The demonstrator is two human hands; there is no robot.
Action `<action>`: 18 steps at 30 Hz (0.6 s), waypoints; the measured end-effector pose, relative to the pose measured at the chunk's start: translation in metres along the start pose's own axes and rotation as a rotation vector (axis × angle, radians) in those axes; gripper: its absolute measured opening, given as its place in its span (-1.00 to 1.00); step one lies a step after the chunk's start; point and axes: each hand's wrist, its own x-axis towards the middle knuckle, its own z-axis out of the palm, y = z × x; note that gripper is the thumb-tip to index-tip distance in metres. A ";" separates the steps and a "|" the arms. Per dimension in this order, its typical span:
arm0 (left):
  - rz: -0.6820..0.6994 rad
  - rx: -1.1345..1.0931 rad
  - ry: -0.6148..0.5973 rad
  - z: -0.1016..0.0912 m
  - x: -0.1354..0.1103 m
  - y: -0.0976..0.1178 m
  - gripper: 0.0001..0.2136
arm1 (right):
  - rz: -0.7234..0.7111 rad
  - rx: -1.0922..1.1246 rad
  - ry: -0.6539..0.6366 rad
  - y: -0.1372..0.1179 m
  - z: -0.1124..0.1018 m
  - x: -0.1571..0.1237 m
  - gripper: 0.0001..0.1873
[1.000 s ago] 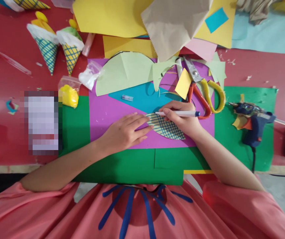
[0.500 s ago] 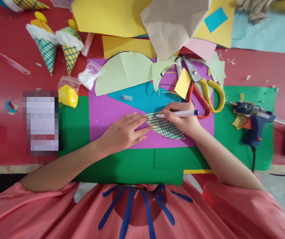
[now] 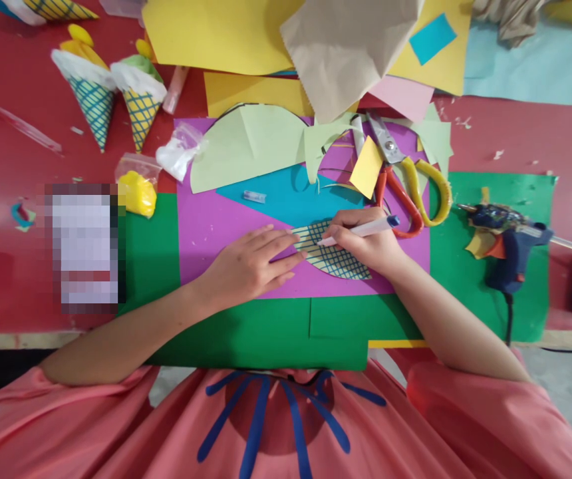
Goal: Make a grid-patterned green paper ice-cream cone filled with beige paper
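Observation:
A pale green paper piece with a curved edge and crossed blue lines lies on the purple sheet. My left hand rests flat with fingers outstretched, the fingertips touching the paper's left end. In my right hand is a white marker with a blue end, its tip on the lined paper. Just beyond the hands, a blue sheet carries a small clear cap. Scissors with red and yellow handles lie beyond my right hand.
Two decorated paper cones lie at the far left, near bags of white clay and yellow clay. A blue glue gun lies on the green sheet at right. Yellow paper and a brown paper bag cover the back.
The marker tip has moved down and slightly right across the lined paper, and my right hand has shifted a little with it. My left hand stays in place.

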 end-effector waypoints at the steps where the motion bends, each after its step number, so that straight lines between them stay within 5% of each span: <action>1: 0.003 0.000 0.000 0.000 0.000 0.000 -0.71 | 0.003 -0.001 -0.009 0.000 0.000 0.000 -0.74; 10: -0.006 0.002 -0.017 -0.001 0.000 0.000 -0.71 | 0.017 0.003 -0.047 0.001 0.000 -0.002 -0.74; 18: -0.063 -0.016 -0.023 0.000 0.001 -0.004 -0.67 | 0.008 0.165 0.133 0.005 0.000 -0.003 -0.76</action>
